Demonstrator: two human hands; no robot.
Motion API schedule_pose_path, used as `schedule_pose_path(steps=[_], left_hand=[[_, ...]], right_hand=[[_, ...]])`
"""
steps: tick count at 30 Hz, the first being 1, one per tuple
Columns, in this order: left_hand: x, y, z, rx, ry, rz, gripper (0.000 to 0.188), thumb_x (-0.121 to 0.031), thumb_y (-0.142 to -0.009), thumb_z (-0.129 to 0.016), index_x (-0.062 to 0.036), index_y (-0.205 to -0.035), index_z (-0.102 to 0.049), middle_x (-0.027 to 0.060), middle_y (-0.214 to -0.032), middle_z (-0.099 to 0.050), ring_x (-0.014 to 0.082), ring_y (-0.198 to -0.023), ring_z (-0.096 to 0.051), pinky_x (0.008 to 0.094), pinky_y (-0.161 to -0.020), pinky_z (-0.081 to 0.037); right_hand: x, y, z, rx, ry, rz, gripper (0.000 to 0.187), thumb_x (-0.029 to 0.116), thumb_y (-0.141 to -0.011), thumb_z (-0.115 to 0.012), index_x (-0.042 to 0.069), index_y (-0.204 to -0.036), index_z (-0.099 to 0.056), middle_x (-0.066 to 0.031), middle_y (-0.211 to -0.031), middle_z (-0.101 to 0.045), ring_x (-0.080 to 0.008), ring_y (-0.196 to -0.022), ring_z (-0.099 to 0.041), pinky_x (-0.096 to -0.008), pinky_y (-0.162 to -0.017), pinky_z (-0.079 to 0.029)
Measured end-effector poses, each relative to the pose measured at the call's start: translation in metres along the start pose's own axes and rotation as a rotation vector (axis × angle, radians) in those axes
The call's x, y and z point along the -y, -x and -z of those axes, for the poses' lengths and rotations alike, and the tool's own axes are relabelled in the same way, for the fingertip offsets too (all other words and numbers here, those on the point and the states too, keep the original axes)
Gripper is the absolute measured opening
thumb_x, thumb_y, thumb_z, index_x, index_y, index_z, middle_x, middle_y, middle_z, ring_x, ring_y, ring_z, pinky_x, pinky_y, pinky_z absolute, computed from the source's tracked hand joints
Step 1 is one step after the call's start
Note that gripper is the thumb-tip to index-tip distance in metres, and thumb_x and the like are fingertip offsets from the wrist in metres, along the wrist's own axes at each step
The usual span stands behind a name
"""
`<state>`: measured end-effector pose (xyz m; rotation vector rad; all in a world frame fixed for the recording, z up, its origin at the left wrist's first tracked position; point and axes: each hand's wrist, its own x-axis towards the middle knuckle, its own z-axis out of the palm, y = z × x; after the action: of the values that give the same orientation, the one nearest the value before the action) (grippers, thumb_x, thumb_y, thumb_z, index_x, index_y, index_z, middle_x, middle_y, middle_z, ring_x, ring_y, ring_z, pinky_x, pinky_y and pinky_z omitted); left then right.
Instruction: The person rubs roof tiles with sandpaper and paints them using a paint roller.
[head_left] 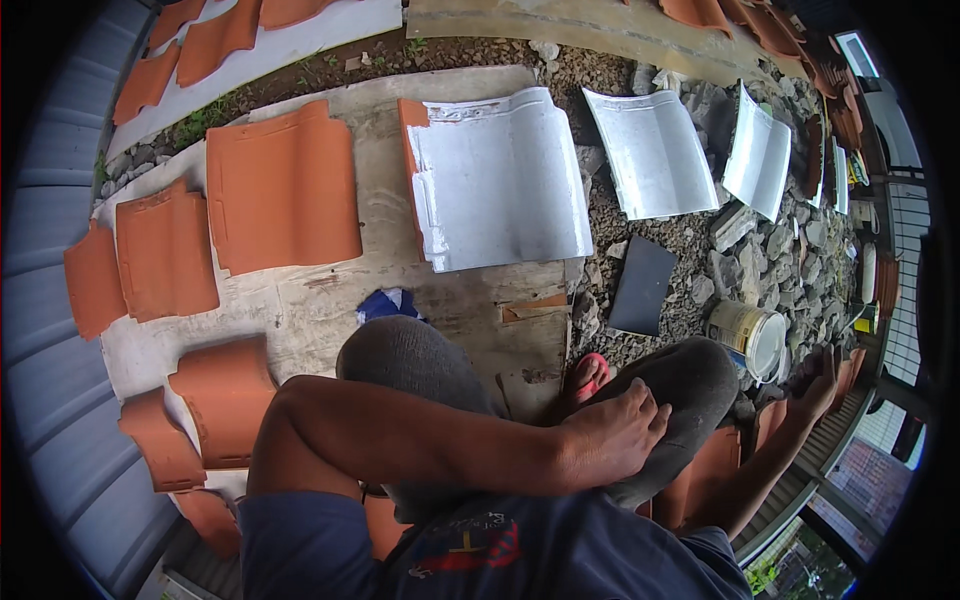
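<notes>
My left forearm crosses in front of me, and my left hand (622, 432) rests over my right thigh with loosely bent fingers and nothing seen in it. Far out to the right, my right hand (815, 382) is raised close to a white bucket (768, 345). It looks small and dark there, so its grip is unclear. Ahead lies a roof tile (505, 180) coated mostly white, with bare orange along its left edge. To its left is a plain orange roof tile (283, 190); to its right stands a fully white tile (650, 155). Neither hand touches these tiles.
A worn board (400, 235) lies under the tiles, with a blue crumpled cloth (392, 303) by my left knee. Rubble and gravel (790, 255) spread to the right around a dark flat panel (643, 287). More orange tiles (225, 400) lie at left, beside a corrugated metal wall (60, 250).
</notes>
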<state>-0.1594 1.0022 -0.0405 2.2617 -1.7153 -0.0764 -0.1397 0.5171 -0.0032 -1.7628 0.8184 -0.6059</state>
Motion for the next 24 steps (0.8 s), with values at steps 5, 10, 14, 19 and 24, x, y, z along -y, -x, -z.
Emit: schedule_pose_path(steps=[5,10,14,19,24], left_hand=[[-0.003,0.012,-0.003,0.442,0.167,-0.138,0.042,-0.022,-0.093,-0.060,0.0020,-0.126,-0.071,0.0174,-0.128,-0.069,0.0353,-0.116,-0.065,0.0548,-0.111,-0.041],[-0.007,0.007,-0.034,0.560,-0.021,-0.068,0.044,-0.023,-0.093,-0.060,0.0021,-0.128,-0.071,0.0186,-0.131,-0.068,0.0382,-0.121,-0.063,0.0631,-0.110,-0.041],[-0.009,0.001,-0.031,0.569,-0.072,-0.035,0.047,-0.022,-0.091,-0.064,0.0020,-0.130,-0.070,0.0199,-0.133,-0.067,0.0414,-0.125,-0.061,0.0691,-0.108,-0.041],[-0.015,0.007,-0.019,0.542,-0.083,-0.084,0.045,-0.018,-0.087,-0.069,0.0020,-0.128,-0.071,0.0220,-0.127,-0.070,0.0419,-0.118,-0.065,0.0652,-0.105,-0.045],[-0.023,0.024,-0.028,0.645,-0.218,-0.113,0.045,-0.017,-0.092,-0.065,0.0014,-0.132,-0.069,0.0228,-0.131,-0.068,0.0425,-0.123,-0.062,0.0632,-0.110,-0.042]], right_hand=[[0.096,0.060,-0.182,0.516,-0.115,0.007,0.041,0.018,-0.109,-0.052,0.006,-0.148,-0.052,-0.0002,-0.079,-0.056,-0.0072,-0.057,-0.047,-0.0234,-0.049,-0.038],[0.084,0.132,-0.335,1.011,0.260,0.205,0.046,0.009,-0.102,-0.058,0.003,-0.148,-0.053,-0.0023,-0.075,-0.056,-0.0077,-0.059,-0.053,-0.0250,-0.052,-0.043],[-0.002,0.210,-0.410,1.137,0.294,0.061,0.055,0.006,-0.097,-0.066,0.002,-0.149,-0.049,-0.0091,-0.093,-0.066,-0.0121,-0.064,-0.063,-0.0293,-0.055,-0.056],[-0.056,0.267,-0.434,1.000,0.387,0.295,0.050,0.006,-0.093,-0.070,-0.001,-0.140,-0.056,-0.0135,-0.092,-0.071,-0.0182,-0.067,-0.069,-0.0341,-0.059,-0.056],[-0.097,0.325,-0.428,0.880,0.282,0.466,0.038,0.006,-0.092,-0.073,0.001,-0.128,-0.062,-0.0127,-0.090,-0.070,-0.0186,-0.069,-0.067,-0.0336,-0.060,-0.053]])
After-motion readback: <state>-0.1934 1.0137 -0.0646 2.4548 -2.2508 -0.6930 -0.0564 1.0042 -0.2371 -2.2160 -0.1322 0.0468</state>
